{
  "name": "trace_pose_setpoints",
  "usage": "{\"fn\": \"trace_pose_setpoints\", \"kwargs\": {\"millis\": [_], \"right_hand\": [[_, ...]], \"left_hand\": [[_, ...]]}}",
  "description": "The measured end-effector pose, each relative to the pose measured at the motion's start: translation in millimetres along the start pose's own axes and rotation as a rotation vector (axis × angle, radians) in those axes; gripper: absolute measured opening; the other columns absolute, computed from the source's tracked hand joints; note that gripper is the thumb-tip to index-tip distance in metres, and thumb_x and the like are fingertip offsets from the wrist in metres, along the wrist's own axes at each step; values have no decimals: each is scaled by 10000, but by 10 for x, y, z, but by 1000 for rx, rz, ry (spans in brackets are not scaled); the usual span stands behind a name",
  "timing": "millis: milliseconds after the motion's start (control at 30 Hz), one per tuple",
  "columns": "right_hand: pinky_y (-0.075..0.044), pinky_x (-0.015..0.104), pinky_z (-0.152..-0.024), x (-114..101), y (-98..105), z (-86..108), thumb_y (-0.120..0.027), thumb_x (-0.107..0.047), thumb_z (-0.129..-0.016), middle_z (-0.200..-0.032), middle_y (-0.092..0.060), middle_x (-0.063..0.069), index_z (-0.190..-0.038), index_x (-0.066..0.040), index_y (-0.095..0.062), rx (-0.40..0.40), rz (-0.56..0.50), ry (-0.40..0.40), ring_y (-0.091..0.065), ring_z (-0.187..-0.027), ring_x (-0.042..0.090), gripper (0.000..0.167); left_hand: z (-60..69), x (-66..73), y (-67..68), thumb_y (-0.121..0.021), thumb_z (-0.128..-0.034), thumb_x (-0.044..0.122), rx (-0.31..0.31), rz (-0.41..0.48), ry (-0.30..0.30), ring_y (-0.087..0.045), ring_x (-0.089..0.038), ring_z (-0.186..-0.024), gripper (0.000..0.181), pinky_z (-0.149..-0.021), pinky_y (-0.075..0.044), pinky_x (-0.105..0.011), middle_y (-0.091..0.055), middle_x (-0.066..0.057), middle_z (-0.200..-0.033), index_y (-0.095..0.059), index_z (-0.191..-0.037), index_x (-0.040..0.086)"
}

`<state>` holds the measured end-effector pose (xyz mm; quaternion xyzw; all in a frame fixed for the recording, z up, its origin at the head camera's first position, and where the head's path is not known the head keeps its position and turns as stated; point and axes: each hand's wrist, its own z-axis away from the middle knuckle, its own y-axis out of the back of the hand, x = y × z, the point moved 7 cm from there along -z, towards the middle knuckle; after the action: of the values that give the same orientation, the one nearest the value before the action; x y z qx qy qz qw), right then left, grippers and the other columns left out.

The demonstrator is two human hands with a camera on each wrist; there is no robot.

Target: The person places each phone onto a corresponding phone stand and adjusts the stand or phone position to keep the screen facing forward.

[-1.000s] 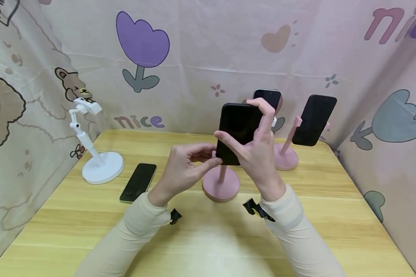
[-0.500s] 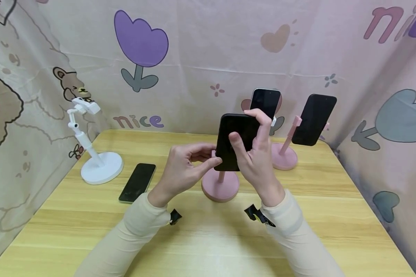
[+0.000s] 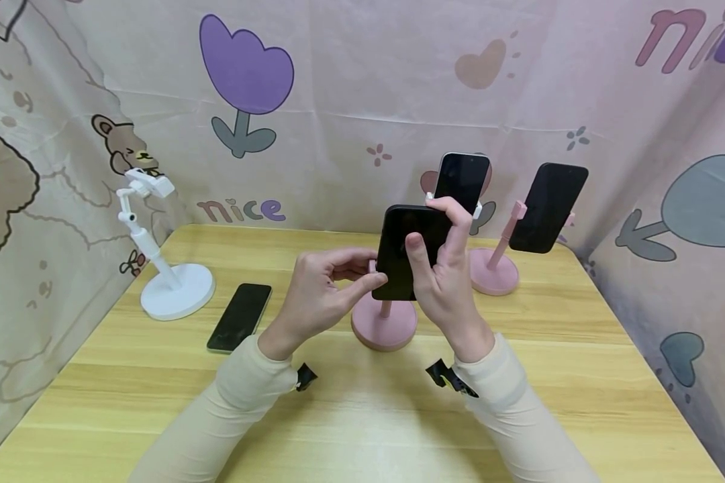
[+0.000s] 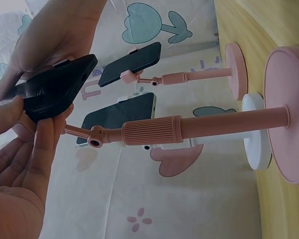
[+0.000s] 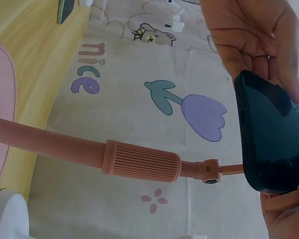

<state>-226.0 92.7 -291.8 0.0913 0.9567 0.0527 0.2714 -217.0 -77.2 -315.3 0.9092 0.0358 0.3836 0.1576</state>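
A black smartphone [image 3: 399, 258] stands upright, tilted, at the head of a pink phone stand [image 3: 384, 329] in the middle of the table. My right hand [image 3: 453, 288] grips its right side, index finger bent over the top corner and thumb on the screen. At the lower left edge, my left hand [image 3: 323, 292] pinches around the stand's small pink clamp arm [image 3: 372, 266], thumb reaching onto the phone. The left wrist view shows the stand's ribbed collar [image 4: 152, 130] and thin neck running up behind the phone [image 4: 65, 87]. The right wrist view shows another pink clamp piece [image 5: 286, 199] by the right hand.
Behind on the right, another pink stand [image 3: 494, 272] bears a phone [image 3: 548, 208], and a white stand bears a second phone [image 3: 462, 181]. At left, a white stand [image 3: 178, 292] has a bare clamp, beside a phone [image 3: 239, 317] lying flat. Patterned curtains surround the table.
The phone has come down a little in the stand's head with my right hand. My right thumb has shifted from the phone's left part towards its middle. The left hand stays put.
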Motion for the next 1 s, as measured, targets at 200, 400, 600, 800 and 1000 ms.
{"fn": "trace_pose_setpoints", "kwargs": {"millis": [200, 400, 600, 800, 1000], "right_hand": [[-515, 242, -875, 11, -16, 28, -544, -555, -1074, -1038, -587, 195, -1415, -54, -337, -7, -9, 24, -620, -940, 195, 640], [-512, 242, -871, 28, -22, 65, -568, -473, -1105, -1059, -591, 201, -1416, -49, -318, -22, -19, 38, -618, -951, 202, 582], [-515, 255, -884, 46, -15, 112, -662, -318, -1002, -1085, -625, 218, -1429, -59, -295, -55, -34, 25, -620, -987, 233, 620], [-529, 243, -855, 62, -14, 145, -695, -239, -944, -1100, -620, 224, -1432, -73, -290, -77, -25, 11, -622, -986, 235, 656], [-528, 235, -859, 91, -14, 179, -714, -134, -900, -1113, -616, 227, -1431, -56, -291, -93, -3, 12, -618, -987, 225, 683]], "left_hand": [[-3, 7, 3, -871, -890, 40, -4, 3, 6, -789, -128, -774, 211, -742, -670, -290, -827, -76, -915, -814, -1092, 26], [-2, -3, 1, -871, -892, 45, -4, -7, 4, -787, -124, -770, 202, -739, -669, -287, -824, -71, -907, -815, -1085, 29], [-4, 2, 0, -868, -893, 41, 0, -12, -13, -793, -132, -786, 202, -740, -668, -283, -829, -85, -931, -814, -1087, 23], [-7, -6, -1, -871, -889, 41, 0, -16, -9, -796, -124, -800, 208, -748, -670, -289, -829, -77, -934, -814, -1088, 23], [-7, -4, -3, -869, -893, 47, -4, -24, -12, -794, -125, -809, 204, -748, -669, -287, -829, -74, -937, -814, -1087, 24]]}}
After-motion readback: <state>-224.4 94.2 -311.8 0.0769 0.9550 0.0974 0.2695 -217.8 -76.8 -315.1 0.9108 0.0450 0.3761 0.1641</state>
